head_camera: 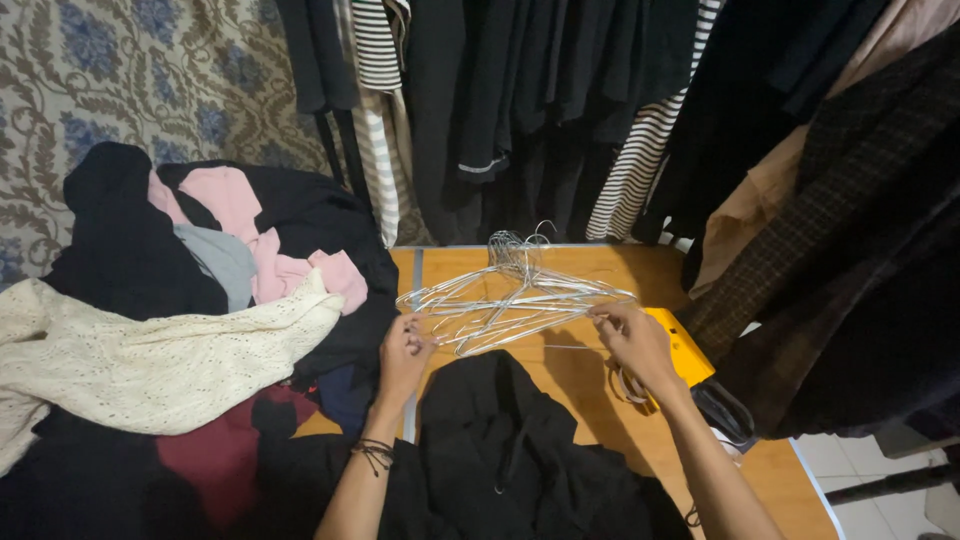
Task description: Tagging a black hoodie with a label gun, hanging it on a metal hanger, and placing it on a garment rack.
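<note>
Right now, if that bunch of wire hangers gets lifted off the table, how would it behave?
The wire hangers look thin, so probably light and a bit springy. Their hooks are bunched together, so they would likely tangle and lift as a clump. Both the left hand and the right hand grip them at opposite ends, which suggests they splay awkwardly.

Dim, warm indoor light, falling from above and somewhat behind the camera. Brightest on the orange-brown table (600, 400) and the cream knit sweater (150, 360). Soft shadow cast beside the right hand (635, 345) onto the wood. Faint glints along the wire hangers (510, 295). Dark hanging clothes (540, 110) sunk into near-black, folds barely readable. Wide-angle bending towards the edges. Slight softness and grain throughout; no strong motion blur.
</note>
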